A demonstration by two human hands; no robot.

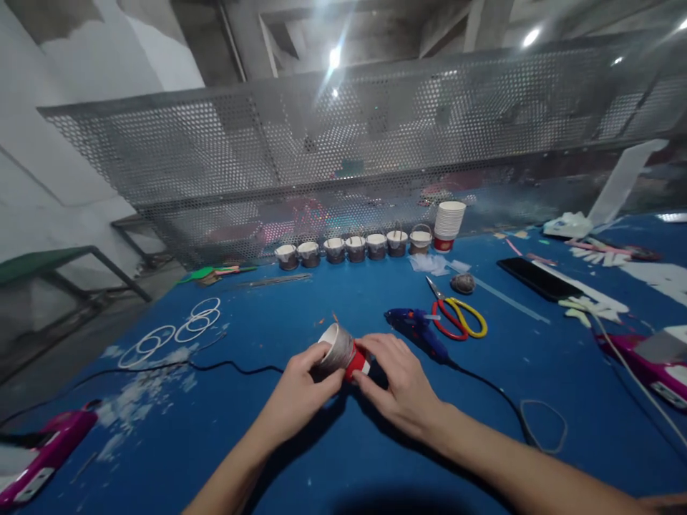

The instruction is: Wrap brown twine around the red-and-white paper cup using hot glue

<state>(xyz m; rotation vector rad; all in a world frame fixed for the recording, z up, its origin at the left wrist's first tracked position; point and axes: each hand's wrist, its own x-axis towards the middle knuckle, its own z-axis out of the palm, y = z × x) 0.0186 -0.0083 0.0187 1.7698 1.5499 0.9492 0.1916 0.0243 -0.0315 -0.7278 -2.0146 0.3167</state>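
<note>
A small paper cup [343, 352] lies on its side over the blue table [279, 429], white rim to the left, red base to the right, with a grey band wrapped round its middle. My left hand [300, 393] grips the cup from below and behind, fingers curled on the band. My right hand [400, 383] pinches the red base end with thumb and fingers. A blue glue gun [416, 329] lies just beyond my right hand. Red and yellow scissors [456, 316] rest past it.
A row of several wrapped cups [354, 248] and a stack of white cups [448, 225] stand at the back by a perforated metal screen [322, 157]. White rings [177, 329] lie left. A black phone [531, 277] and pink glue guns [46, 450] sit at the sides.
</note>
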